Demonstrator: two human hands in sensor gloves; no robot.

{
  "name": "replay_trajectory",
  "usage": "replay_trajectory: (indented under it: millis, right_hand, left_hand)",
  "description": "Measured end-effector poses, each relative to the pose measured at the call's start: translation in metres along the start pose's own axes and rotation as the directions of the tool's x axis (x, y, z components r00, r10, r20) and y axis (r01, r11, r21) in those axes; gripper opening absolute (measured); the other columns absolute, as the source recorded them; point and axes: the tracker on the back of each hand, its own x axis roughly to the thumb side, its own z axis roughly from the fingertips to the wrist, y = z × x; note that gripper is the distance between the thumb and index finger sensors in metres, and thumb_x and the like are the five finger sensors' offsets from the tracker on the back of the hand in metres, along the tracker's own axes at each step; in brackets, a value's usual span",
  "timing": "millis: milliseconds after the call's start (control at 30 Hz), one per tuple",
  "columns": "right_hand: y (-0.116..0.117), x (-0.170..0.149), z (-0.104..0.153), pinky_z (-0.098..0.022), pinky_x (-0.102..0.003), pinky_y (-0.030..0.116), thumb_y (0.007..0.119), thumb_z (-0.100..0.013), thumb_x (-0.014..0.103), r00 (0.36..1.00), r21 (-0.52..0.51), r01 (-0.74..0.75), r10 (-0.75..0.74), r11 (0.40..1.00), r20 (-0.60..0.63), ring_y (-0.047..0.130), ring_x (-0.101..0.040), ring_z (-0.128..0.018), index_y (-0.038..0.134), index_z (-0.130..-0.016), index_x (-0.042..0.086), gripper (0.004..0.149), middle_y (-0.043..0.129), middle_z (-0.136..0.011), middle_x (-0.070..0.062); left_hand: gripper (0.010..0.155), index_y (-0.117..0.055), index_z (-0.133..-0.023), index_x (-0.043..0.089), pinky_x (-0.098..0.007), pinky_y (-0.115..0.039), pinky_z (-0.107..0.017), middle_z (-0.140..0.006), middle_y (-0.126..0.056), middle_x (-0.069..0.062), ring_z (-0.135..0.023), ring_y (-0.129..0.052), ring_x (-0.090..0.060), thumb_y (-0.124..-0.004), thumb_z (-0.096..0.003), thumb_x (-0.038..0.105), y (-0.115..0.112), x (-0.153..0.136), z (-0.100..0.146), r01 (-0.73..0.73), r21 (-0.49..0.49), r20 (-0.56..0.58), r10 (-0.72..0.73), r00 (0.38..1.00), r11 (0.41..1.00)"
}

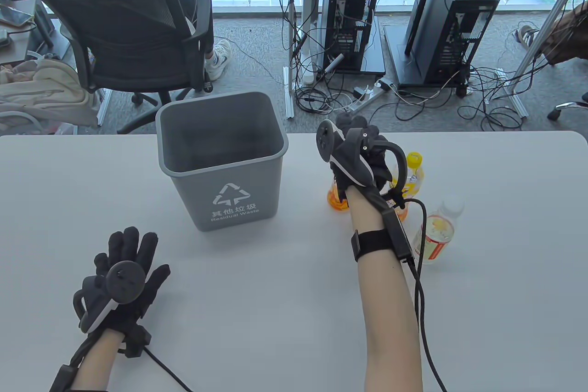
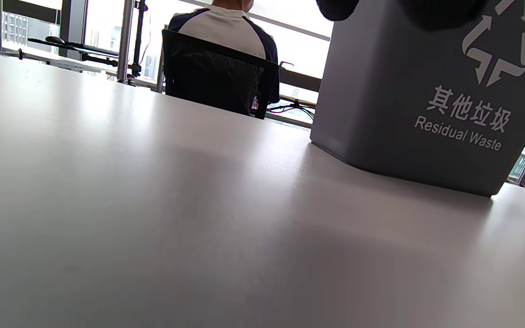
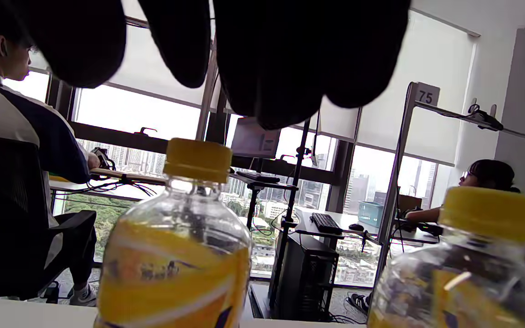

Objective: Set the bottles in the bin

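The grey bin (image 1: 220,157) stands open on the white table (image 1: 275,295), left of centre. My right hand (image 1: 358,144) hovers over an orange drink bottle (image 1: 336,196) to the right of the bin. In the right wrist view its fingers (image 3: 267,59) hang just above the yellow cap of that bottle (image 3: 176,255) without touching it. A second yellow-capped bottle (image 1: 415,171) stands just to the right and also shows in the right wrist view (image 3: 467,273). A white-capped bottle (image 1: 436,231) stands nearer me. My left hand (image 1: 124,272) rests flat on the table, fingers spread, empty.
The bin's front wall, marked "Residual Waste" (image 2: 426,100), fills the right of the left wrist view. Beyond the table's far edge are an office chair (image 1: 133,42) with a seated person, computer towers (image 1: 349,19) and floor cables.
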Motion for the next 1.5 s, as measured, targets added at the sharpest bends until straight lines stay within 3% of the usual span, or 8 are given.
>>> replay_trajectory:
  millis: [167, 300, 433, 700, 900, 1167, 1300, 1500]
  right_hand:
    - [0.024, -0.003, -0.005, -0.059, -0.044, 0.076, 0.067, -0.05, 0.058, 1.0, 0.119, -0.013, 0.015, 0.993, -0.011, 0.085, -0.03, -0.073, 0.05, -0.112, 0.037, 0.067, 0.067, -0.109, -0.009]
    - [0.03, -0.004, -0.005, -0.052, -0.041, 0.08, 0.073, -0.049, 0.054, 0.999, 0.039, 0.052, -0.052, 0.998, -0.018, 0.09, -0.026, -0.063, 0.055, -0.107, 0.037, 0.063, 0.082, -0.092, -0.005]
    - [0.028, -0.005, -0.004, -0.045, -0.038, 0.082, 0.074, -0.048, 0.054, 1.0, 0.043, 0.012, -0.011, 0.999, -0.022, 0.093, -0.02, -0.054, 0.061, -0.101, 0.036, 0.057, 0.087, -0.082, -0.002]
    - [0.02, -0.006, 0.004, -0.042, -0.037, 0.084, 0.078, -0.047, 0.052, 1.0, 0.028, 0.029, -0.029, 0.999, -0.005, 0.095, -0.02, -0.05, 0.065, -0.098, 0.032, 0.056, 0.09, -0.08, -0.005]
    - [-0.009, -0.011, 0.012, -0.041, -0.036, 0.086, 0.079, -0.046, 0.052, 0.996, -0.074, 0.09, -0.091, 0.993, -0.007, 0.097, -0.02, -0.05, 0.063, -0.095, 0.03, 0.056, 0.09, -0.08, -0.004]
    - [-0.083, -0.011, 0.028, -0.042, -0.034, 0.087, 0.081, -0.046, 0.05, 0.961, -0.341, 0.258, -0.277, 0.904, -0.007, 0.098, -0.019, -0.052, 0.062, -0.093, 0.029, 0.055, 0.089, -0.084, -0.004]
    - [-0.103, -0.004, 0.036, -0.043, -0.033, 0.088, 0.082, -0.046, 0.049, 0.921, -0.383, 0.361, -0.39, 0.851, 0.002, 0.098, -0.018, -0.053, 0.061, -0.092, 0.028, 0.055, 0.087, -0.087, -0.004]
    - [-0.108, 0.025, 0.05, -0.044, -0.033, 0.088, 0.082, -0.046, 0.049, 0.82, -0.313, 0.57, -0.548, 0.76, 0.163, 0.098, -0.018, -0.054, 0.061, -0.092, 0.028, 0.055, 0.087, -0.088, -0.004]
  left_hand:
    - [0.076, -0.035, -0.116, 0.039, -0.064, -0.024, -0.085, -0.13, -0.02, 0.002, -0.122, -0.015, -0.031, -0.061, -0.05, 0.066, 0.0, 0.0, 0.0, -0.002, -0.003, -0.002, 0.002, 1.0, 1.0]
    - [0.076, -0.035, -0.116, 0.039, -0.064, -0.023, -0.085, -0.13, -0.019, 0.002, -0.122, -0.015, -0.03, -0.061, -0.05, 0.066, 0.0, 0.001, 0.0, 0.007, -0.014, 0.0, -0.007, 1.0, 1.0]
    - [0.076, -0.036, -0.116, 0.039, -0.064, -0.023, -0.085, -0.13, -0.02, 0.002, -0.122, -0.015, -0.031, -0.061, -0.0501, 0.066, 0.0, 0.002, 0.0, 0.011, -0.011, 0.0, -0.011, 1.0, 1.0]
    - [0.076, -0.035, -0.116, 0.039, -0.064, -0.023, -0.085, -0.13, -0.019, 0.002, -0.122, -0.014, -0.03, -0.061, -0.05, 0.066, 0.0, 0.001, 0.001, -0.004, -0.011, -0.006, 0.004, 1.0, 1.0]
    - [0.076, -0.035, -0.116, 0.039, -0.064, -0.021, -0.086, -0.13, -0.018, 0.003, -0.122, -0.013, -0.03, -0.061, -0.0501, 0.065, 0.001, 0.001, 0.0, -0.037, -0.02, -0.012, 0.037, 0.999, 0.999]
    - [0.075, -0.036, -0.116, 0.039, -0.063, -0.02, -0.086, -0.13, -0.017, 0.003, -0.122, -0.011, -0.029, -0.062, -0.0502, 0.064, 0.0, 0.001, 0.001, -0.074, -0.024, -0.019, 0.074, 0.997, 0.997]
    - [0.076, -0.036, -0.116, 0.039, -0.063, -0.02, -0.086, -0.13, -0.018, 0.003, -0.122, -0.012, -0.029, -0.062, -0.0501, 0.064, 0.0, 0.001, 0.001, -0.073, -0.02, -0.019, 0.073, 0.997, 0.997]
    - [0.078, -0.026, -0.115, 0.043, -0.063, -0.018, -0.086, -0.13, -0.015, 0.003, -0.122, -0.01, -0.029, -0.061, -0.0497, 0.066, 0.001, 0.001, 0.002, -0.07, -0.014, -0.012, 0.07, 0.997, 0.997]
